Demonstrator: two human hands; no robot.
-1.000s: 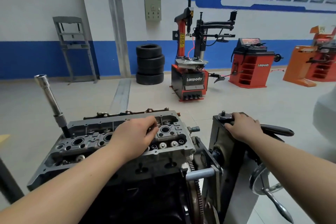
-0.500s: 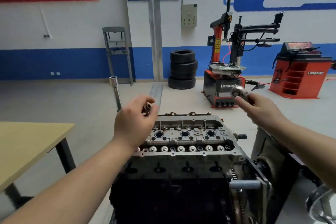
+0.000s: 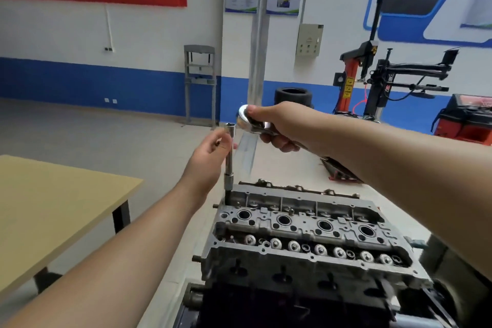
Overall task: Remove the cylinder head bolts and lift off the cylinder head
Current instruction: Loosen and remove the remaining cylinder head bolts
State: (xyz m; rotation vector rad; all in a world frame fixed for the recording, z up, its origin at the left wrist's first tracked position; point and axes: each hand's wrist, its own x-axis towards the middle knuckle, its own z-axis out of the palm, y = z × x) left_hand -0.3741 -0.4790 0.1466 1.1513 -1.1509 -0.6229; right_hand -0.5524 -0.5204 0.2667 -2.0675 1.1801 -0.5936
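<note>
**Joining the Handle to the Long Bar**

Sits low and in the middle, on a dark engine block: one grey cylinder head, still bolted down. Stands straight up from the far left corner of it: one long socket bar, its open square end on top.

Holds that bar near the top, fingers curled round it: left hand. Grips one shiny ratchet handle, fingers wrapped tight: right hand. Hovers just beside the bar's top, not yet joined.

To do the step well: keep the bar straight and still with the left. Bring the ratchet down right over the square hole. Push until snug, likely with a click. Then turn slow and steady. Could slip off the bolt if tilted.

Counted, big to small:
- One wooden table, off to the left.
- One cylinder head.
- Four big round holes in a row across the top.
- Two hands.
- One bar, one ratchet.
- Loose bolts: none seen.
</note>
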